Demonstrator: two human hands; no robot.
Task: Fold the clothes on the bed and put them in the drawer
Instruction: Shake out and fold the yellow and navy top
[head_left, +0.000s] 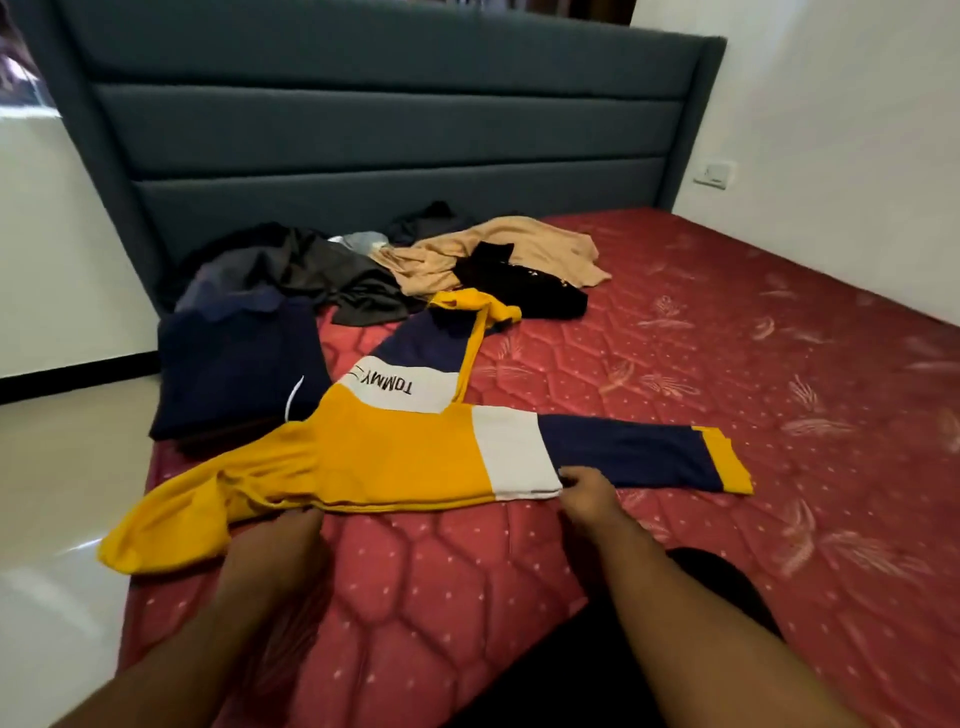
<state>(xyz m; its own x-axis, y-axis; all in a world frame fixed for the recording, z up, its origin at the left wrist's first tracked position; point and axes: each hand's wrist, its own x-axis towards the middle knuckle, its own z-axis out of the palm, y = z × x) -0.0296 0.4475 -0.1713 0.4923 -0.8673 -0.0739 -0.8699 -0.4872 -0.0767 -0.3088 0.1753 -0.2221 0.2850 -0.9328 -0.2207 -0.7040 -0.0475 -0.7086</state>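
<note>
Yellow hood end of the sweatshirt (395, 457) hangs off the left edge of the bed (727, 364) over the floor (62, 467), so the main risk sits there: any tug rightward or a loose grip could let that overhang drag the garment down w/ it. Knit looks slack & layered along the near hem, so pulling one layer only would skew the fold.

Left hand (291, 525) reaches in from bottom left, forearm angled up, fingers tucked at the near yellow hem & apparently pinching it, though the tips are hidden under cloth, so can't tell for sure. Right hand (584, 491) comes in from bottom centre-right, back of hand up, fingers curled over the white band where sleeve meets body, gripping or pressing that edge.

Sweatshirt lies spread across the near bed, one sleeve out right, the other folded up toward the unfolded pile (415, 260) by the headboard (389, 130). A dark navy garment (234, 374) lies just behind its left part; lifting carelessly could snag it. No drawer in view, so most of the job looks undone.
</note>
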